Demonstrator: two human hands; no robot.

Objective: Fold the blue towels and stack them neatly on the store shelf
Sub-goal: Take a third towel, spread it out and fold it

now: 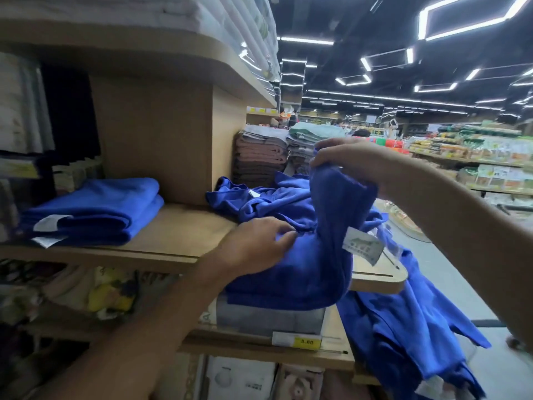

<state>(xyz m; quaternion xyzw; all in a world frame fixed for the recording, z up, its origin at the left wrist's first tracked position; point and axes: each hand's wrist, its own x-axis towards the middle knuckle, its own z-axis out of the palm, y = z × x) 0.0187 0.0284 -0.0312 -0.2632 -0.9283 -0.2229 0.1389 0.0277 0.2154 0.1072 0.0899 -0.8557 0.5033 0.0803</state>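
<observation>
Pinching blue towel [313, 256] aloft in right hand [346, 163], left hand [253, 243] pressing it with relaxed fingers, folded towels [98, 209] stacked on shelf [178, 232]

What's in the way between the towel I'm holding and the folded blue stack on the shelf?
Nothing visible. Bare shelf board runs from the held towel to the folded stack; the crumpled blue pile lies behind, off that path.

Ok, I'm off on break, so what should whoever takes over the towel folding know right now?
Right hand pinches the held towel up by its top edge; left hand rests on its lower part.
Done: a folded stack on the shelf, left side.
Left: this towel, the loose pile behind it, and the hanging towels off the shelf's right end.
</observation>
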